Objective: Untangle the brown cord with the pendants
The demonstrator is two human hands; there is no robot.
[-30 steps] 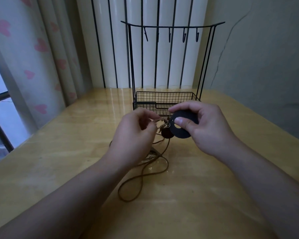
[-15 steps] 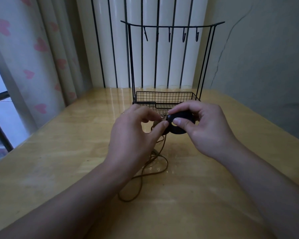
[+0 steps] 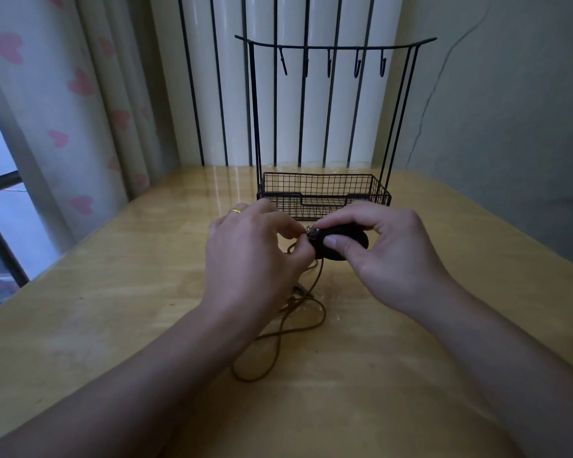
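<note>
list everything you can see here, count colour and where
brown cord: one, brown, looped on the table below the hands
dark pendant: one, black disc, pinched in the right hand
metal ring: one, silver, between the two hands
wire rack: one, black, hooks on top, back of table
table: one, light wood
curtain: one, pale with pink hearts, left
gold ring: one, on a left-hand finger
left hand: pinching at the metal ring
right hand: holding the pendant

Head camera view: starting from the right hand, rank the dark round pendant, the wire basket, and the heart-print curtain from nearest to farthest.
1. Dark round pendant: pinched in the right hand itself.
2. Wire basket: on the table just behind the hands.
3. Heart-print curtain: far left, by the window.
</note>
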